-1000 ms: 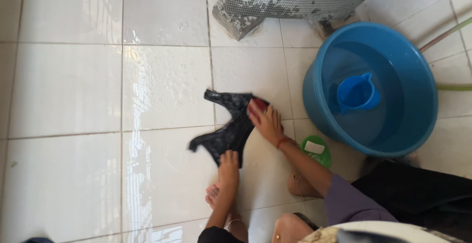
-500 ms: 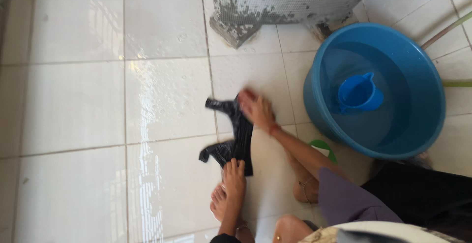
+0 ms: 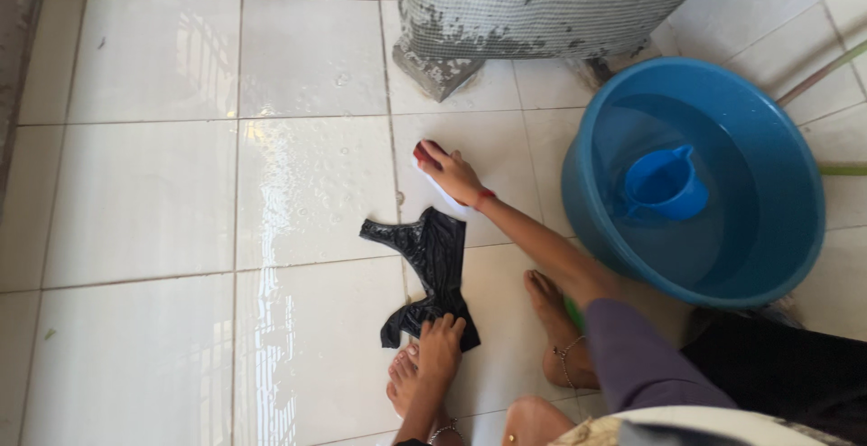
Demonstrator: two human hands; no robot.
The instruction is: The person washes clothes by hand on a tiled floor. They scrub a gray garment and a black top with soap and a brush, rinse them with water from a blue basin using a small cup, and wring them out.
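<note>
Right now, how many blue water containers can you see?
2. A big round blue basin stands on the tiled floor at the right, and a small blue jug sits inside it. The basin's wall may hide something more.

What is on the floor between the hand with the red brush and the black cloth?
Nothing: in the head view only bare wet white tile lies between the right hand, holding the red brush, and the black cloth.
</note>
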